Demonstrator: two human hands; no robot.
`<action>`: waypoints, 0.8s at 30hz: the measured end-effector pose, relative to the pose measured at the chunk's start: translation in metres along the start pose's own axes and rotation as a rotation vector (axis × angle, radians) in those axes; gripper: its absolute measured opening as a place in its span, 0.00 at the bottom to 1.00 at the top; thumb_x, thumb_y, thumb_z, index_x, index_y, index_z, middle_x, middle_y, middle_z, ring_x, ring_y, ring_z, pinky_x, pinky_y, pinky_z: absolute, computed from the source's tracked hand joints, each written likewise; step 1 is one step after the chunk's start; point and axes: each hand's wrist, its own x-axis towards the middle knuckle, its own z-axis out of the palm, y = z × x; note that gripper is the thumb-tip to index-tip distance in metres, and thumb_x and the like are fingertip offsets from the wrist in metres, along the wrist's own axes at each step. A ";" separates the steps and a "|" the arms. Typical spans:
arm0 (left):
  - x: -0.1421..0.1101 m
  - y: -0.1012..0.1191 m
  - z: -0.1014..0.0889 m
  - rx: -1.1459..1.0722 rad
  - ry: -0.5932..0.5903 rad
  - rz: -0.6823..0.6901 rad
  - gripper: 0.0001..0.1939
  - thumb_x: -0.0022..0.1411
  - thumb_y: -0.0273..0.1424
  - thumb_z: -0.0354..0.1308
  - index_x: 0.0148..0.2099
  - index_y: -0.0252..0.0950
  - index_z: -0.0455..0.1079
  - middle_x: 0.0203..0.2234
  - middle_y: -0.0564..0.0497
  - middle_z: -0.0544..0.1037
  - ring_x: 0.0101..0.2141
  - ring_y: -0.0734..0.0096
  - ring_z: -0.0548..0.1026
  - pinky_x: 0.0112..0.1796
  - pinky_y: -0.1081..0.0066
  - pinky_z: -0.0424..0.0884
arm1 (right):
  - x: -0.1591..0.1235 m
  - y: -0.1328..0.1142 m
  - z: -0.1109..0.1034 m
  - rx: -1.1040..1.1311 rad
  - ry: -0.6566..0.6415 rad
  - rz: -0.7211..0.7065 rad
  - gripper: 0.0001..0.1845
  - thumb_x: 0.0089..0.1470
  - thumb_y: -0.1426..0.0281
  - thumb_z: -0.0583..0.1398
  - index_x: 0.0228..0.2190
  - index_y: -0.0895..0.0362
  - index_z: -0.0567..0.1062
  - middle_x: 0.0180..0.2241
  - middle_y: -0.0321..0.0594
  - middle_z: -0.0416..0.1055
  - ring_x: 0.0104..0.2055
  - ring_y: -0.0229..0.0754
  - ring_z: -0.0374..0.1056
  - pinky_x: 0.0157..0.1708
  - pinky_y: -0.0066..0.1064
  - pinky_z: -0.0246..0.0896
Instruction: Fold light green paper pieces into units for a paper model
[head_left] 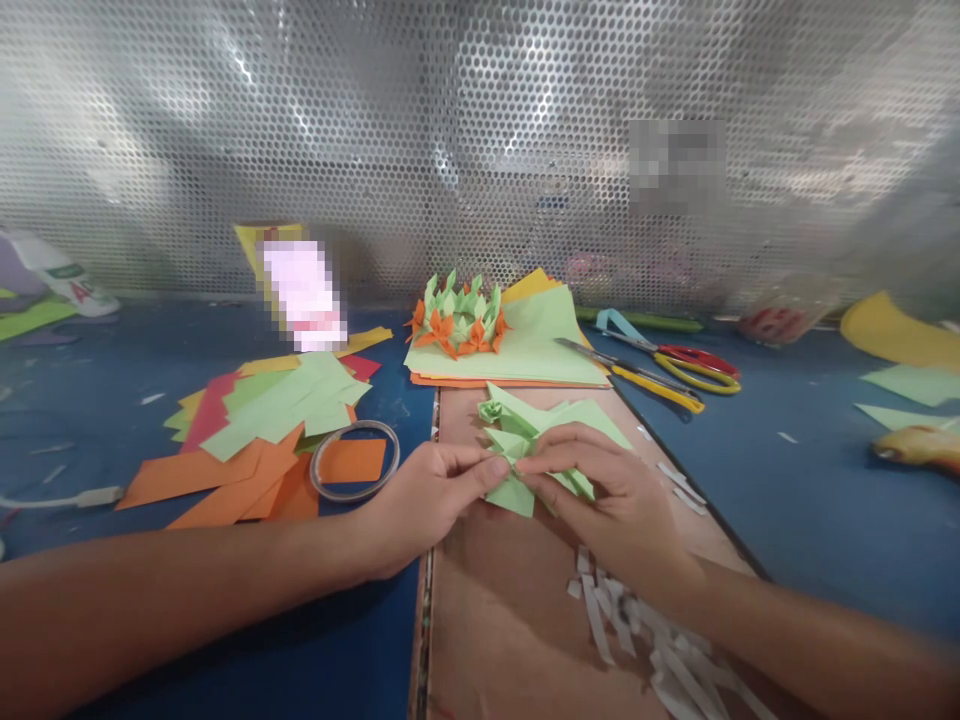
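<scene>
Over the wooden board [487, 620], my left hand [442, 495] pinches the left side of a light green folded paper piece [516, 494] between thumb and forefinger. My right hand [600, 490] grips the same piece from the right, its fingertips close to those of the left. Parts of the paper are hidden behind the fingers. Just beyond lie more light green folded papers [517, 410], one with a small rolled end. Farther back, a ring of green and orange folded paper shapes [461, 320] sits on a stack of coloured sheets [551, 325].
To the left are loose coloured paper strips [270, 400] and a roll of clear tape [319, 492]. Scissors [694, 365] and a yellow cutter [652, 385] lie at the back right. White paper scraps [622, 610] litter the board. A perforated metal sheet [480, 120] stands behind.
</scene>
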 end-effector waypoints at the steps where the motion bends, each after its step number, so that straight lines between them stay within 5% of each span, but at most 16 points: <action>1: 0.000 0.000 0.000 -0.039 -0.010 -0.023 0.14 0.57 0.40 0.55 0.34 0.35 0.76 0.29 0.49 0.78 0.33 0.69 0.74 0.39 0.67 0.72 | 0.000 0.000 0.000 -0.005 0.000 -0.011 0.07 0.50 0.74 0.59 0.29 0.53 0.77 0.31 0.39 0.70 0.30 0.38 0.68 0.30 0.29 0.64; 9: 0.001 -0.004 -0.003 -0.193 -0.044 -0.086 0.15 0.55 0.41 0.57 0.34 0.33 0.75 0.29 0.49 0.76 0.34 0.68 0.74 0.41 0.65 0.71 | 0.003 0.007 -0.001 -0.016 -0.048 -0.114 0.07 0.52 0.75 0.58 0.30 0.54 0.76 0.31 0.39 0.68 0.32 0.37 0.68 0.31 0.29 0.64; 24: 0.001 -0.001 -0.002 -0.154 -0.033 -0.077 0.14 0.56 0.39 0.56 0.37 0.34 0.76 0.26 0.51 0.77 0.32 0.74 0.72 0.37 0.73 0.71 | 0.003 0.009 -0.002 -0.133 -0.029 -0.323 0.09 0.51 0.78 0.57 0.32 0.56 0.77 0.30 0.40 0.69 0.32 0.38 0.67 0.31 0.30 0.63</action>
